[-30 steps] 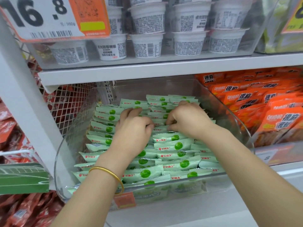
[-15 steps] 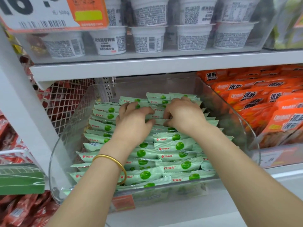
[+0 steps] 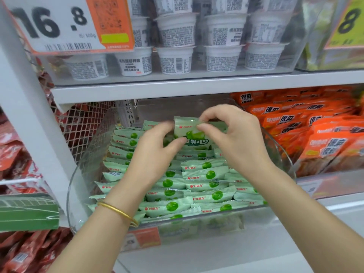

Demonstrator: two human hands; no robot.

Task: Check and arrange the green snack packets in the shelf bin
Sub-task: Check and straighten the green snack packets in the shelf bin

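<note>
the bin (image 3: 82, 174), a clear tub on the lower shelf, is filled with rows of green packets (image 3: 204, 174). each lies with its long axis 9 to 3, and the rows step from the front lip back toward 12. the left hand (image 3: 155, 160), a gold bangle (image 3: 118, 212) at its wrist, reaches in from 7 o'clock. its grip pinches the left end of one packet (image 3: 194, 133) held above the back rows. that packet lies at 1 o'clock from the left hand and at 9 from the right hand (image 3: 236, 140), face to the camera, long axis 9 to 3. the right grip pinches its top edge between thumb and forefinger. both hands are equally near it. i judge this the checking step; putting it back calls for a gap in the rows just below, toward 6. room is tight under the shelf (image 3: 177, 89) at 12, and the bin's right wall and the orange packets (image 3: 325, 134) close off 3 o'clock.
</note>
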